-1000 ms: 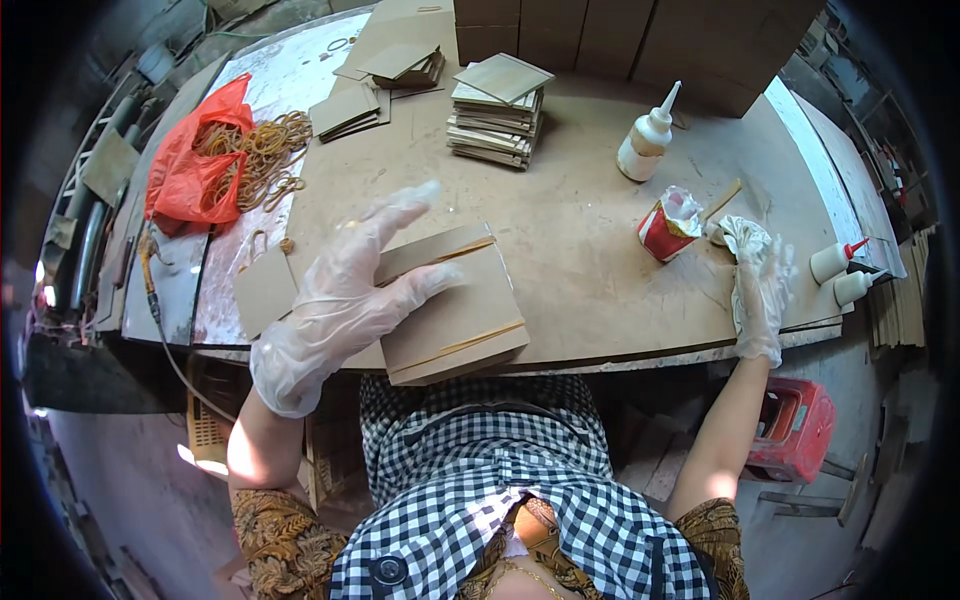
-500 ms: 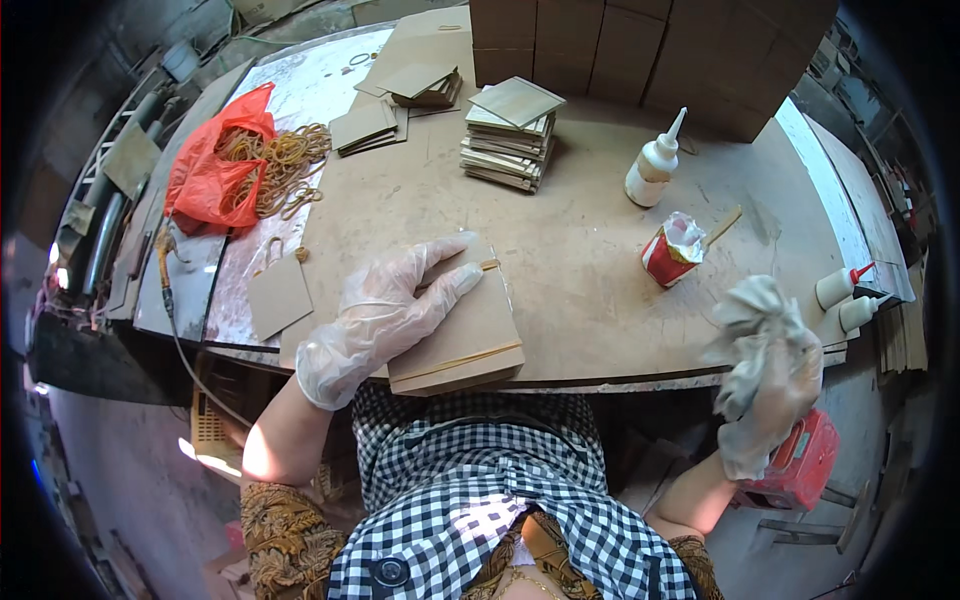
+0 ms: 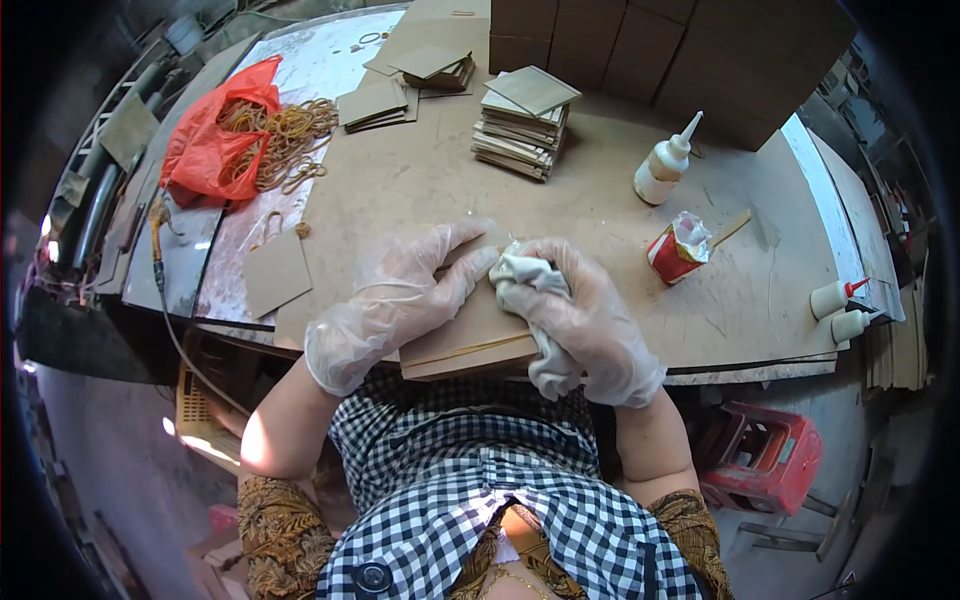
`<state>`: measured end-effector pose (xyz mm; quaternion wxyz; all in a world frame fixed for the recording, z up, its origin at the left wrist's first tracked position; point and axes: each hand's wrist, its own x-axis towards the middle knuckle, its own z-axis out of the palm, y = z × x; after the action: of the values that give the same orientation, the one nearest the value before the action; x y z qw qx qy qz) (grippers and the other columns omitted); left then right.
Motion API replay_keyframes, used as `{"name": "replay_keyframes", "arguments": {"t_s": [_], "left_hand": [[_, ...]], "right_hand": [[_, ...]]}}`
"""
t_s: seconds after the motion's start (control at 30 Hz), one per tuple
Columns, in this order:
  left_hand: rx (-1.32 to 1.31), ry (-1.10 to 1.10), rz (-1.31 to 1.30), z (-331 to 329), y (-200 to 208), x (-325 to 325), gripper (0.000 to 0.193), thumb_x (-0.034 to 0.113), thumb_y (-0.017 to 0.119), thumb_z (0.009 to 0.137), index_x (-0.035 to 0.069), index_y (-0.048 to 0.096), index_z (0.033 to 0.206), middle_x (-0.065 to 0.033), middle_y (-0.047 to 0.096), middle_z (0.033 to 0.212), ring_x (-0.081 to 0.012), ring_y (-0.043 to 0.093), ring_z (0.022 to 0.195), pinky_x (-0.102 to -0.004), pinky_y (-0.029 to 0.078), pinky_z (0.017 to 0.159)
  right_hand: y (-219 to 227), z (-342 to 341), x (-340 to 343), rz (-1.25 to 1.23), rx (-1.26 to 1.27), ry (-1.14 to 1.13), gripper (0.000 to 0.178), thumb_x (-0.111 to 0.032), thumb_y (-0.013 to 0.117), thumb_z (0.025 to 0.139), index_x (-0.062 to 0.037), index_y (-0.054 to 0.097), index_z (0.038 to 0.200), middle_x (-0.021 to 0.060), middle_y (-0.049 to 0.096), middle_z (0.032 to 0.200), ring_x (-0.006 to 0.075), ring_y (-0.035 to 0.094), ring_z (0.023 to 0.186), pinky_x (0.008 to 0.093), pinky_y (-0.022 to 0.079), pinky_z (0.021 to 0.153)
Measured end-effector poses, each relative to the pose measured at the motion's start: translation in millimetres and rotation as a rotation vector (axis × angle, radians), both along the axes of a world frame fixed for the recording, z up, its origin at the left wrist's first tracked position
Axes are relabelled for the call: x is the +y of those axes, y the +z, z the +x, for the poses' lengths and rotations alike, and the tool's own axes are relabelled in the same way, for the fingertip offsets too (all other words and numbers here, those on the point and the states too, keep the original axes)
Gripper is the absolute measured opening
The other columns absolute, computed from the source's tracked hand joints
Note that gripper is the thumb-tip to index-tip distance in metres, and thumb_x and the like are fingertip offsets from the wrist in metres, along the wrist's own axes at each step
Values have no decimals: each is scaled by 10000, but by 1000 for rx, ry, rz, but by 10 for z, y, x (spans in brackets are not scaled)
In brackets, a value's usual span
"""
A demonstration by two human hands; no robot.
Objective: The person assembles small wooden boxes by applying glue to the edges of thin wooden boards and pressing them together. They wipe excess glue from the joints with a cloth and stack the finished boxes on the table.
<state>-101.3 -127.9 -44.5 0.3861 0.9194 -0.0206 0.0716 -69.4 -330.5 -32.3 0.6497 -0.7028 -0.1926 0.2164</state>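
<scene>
Brown board tops one worktable, backed by one large brown block with visible seams. Below its right edge stands one red stool. One red bag lies at the far left, rubber bands spilling from it, too tangled to count. Behind the hands are one tall stack of thin squares and two low piles. One box lies at the near edge, a yellowish band around it, its far part mostly hidden by two gloved hands. The left hand rests on it, thumb and forefinger slightly apart; whether the other fingers grip, I cannot tell. The right hand's fingers are clamped on one pale cloth against the box's right side. Rightward stand one larger bottle, one red cup, its markings too small to read, and two small bottles. One stick leans from the cup.
</scene>
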Motion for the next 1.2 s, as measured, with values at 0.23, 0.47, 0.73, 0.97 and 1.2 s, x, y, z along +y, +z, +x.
{"name": "replay_keyframes", "arguments": {"t_s": [0.23,0.47,0.73,0.97,1.2], "left_hand": [[7,-1,100,1,178,-69,301,280,626,949,80,689,1165,-175,716,987,-294,703,887,-360,543,784],[-41,10,85,9,19,9,299,272,618,963,75,687,1177,-151,725,1010,-232,708,905,-323,543,802],[17,9,57,26,125,-30,298,269,625,957,59,691,1158,-167,721,990,-263,710,889,-334,545,778],[-226,-31,126,54,-9,24,254,260,661,914,102,702,1108,-144,677,751,-311,672,686,-405,513,598],[-241,-96,-2,72,87,34,250,118,725,849,62,700,1092,-148,695,958,-286,677,809,-344,529,690]], "right_hand": [[-329,468,242,34,-291,-97,252,-176,697,895,-8,628,1070,97,671,916,155,621,841,299,503,755],[-66,-65,-113,-55,-121,-23,191,-122,686,886,-10,640,1034,52,652,895,116,594,767,265,491,706],[-168,-121,-488,332,339,-213,183,-135,676,900,-29,624,1039,30,656,863,79,608,730,226,500,653],[-184,214,-137,199,118,-183,293,-179,675,922,-12,612,1154,33,646,947,85,615,874,240,508,756],[-130,512,137,225,381,-104,251,-191,674,934,-54,609,1134,0,630,896,58,584,757,214,495,663]]}}
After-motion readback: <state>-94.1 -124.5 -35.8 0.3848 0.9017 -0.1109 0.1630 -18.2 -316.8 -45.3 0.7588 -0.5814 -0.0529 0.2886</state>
